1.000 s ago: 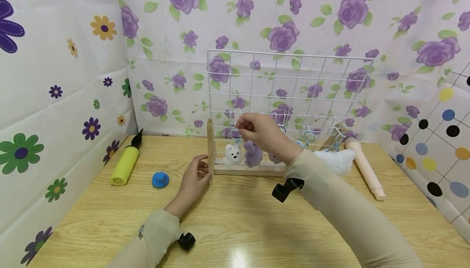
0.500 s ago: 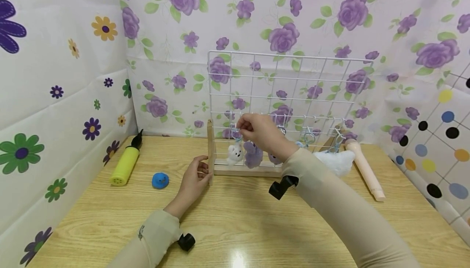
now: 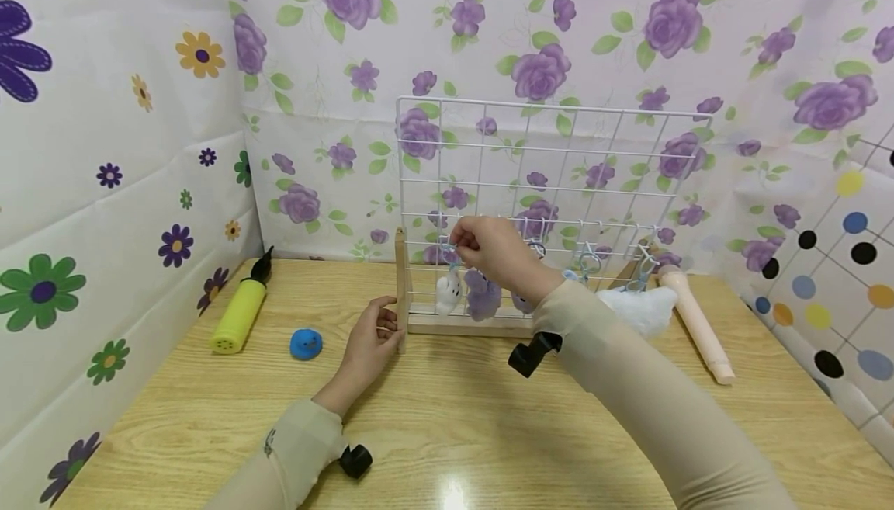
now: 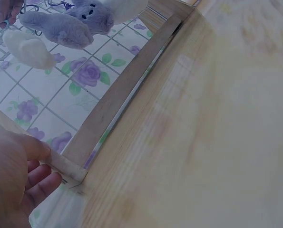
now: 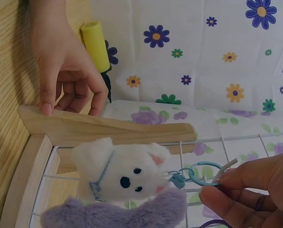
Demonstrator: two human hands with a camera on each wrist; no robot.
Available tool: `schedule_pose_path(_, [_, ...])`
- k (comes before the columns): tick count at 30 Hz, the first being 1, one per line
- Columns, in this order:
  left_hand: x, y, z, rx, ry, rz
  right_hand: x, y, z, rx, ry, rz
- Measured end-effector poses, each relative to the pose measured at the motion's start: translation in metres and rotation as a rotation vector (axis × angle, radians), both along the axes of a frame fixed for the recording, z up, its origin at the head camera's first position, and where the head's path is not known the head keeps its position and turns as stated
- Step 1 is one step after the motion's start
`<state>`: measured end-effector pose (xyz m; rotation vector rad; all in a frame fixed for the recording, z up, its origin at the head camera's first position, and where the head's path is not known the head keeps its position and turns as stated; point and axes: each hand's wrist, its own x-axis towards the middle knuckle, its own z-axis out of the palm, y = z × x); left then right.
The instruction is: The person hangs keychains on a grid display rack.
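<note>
My right hand (image 3: 492, 252) pinches the white hook (image 5: 226, 171) and light blue ring of a plush dog keychain between thumb and finger, in front of the white wire grid (image 3: 552, 107). Below those fingers hangs the white plush dog (image 5: 122, 173), turned sideways in the head view (image 3: 448, 293). My left hand (image 3: 366, 343) holds the left wooden end of the stand (image 3: 401, 269), thumb on one side and curled fingers on the other. A fluffy purple plush (image 3: 482, 295) hangs just right of the dog. Whether the hook touches the wire is hard to tell.
Further right on the grid hang more plush keychains, among them a long white fluffy one (image 3: 639, 308). A blue toy duck (image 3: 306, 344) and a yellow hand pump (image 3: 240, 314) are on the left. A pale peach tube (image 3: 694, 324) lies at the right.
The white plush dog has swung slightly right and turned from facing forward to sideways. My right hand has barely shifted, and my left hand stays on the wooden stand.
</note>
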<state>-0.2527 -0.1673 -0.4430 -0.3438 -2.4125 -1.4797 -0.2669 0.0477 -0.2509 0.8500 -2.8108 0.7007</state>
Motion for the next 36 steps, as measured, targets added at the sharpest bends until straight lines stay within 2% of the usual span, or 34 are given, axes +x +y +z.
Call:
schedule_pose_path(10, [-0.001, 0.001, 0.0, 0.0, -0.015, 0.003, 0.003, 0.003, 0.002, -0.053, 0.005, -0.003])
schedule_pose_path(18, [-0.001, 0.001, -0.001, 0.011, -0.017, 0.014, 0.009, 0.009, 0.003, -0.114, 0.045, 0.005])
schedule_pose_path(22, [0.0, 0.0, -0.001, 0.011, 0.017, 0.029, 0.017, 0.014, 0.002, -0.154, 0.08, 0.028])
schedule_pose_path(30, [0.005, 0.001, 0.007, -0.004, 0.088, 0.065, 0.038, 0.032, -0.004, -0.22, 0.207, 0.06])
schedule_pose_path(36, [0.01, -0.001, 0.014, -0.063, 0.221, 0.105, 0.051, 0.046, -0.011, -0.233, 0.264, 0.093])
